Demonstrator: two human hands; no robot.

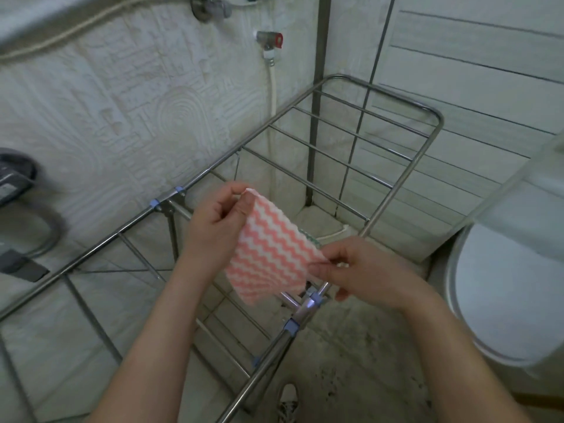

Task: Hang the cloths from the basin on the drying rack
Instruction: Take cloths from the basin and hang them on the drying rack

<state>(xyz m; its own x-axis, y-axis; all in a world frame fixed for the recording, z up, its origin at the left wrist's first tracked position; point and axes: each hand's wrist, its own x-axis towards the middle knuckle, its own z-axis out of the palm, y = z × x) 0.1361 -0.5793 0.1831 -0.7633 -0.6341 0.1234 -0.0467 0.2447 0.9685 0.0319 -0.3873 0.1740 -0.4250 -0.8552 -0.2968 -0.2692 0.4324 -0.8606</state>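
Observation:
A pink-and-white zigzag cloth [271, 251] is stretched in the air over the middle of the metal drying rack [341, 129]. My left hand [213, 215] pinches its upper corner. My right hand [351, 270] pinches its lower right corner, just above the rack's near rail. A bit of a green-patterned cloth [308, 235] peeks out behind the pink one. The basin is not in view.
The rack's bare bars run to the far right and to the near left. A textured white wall with a tap [270, 39] and hose stands behind. A white toilet [512, 288] is at the right, and a grey object [15, 184] lies at the left.

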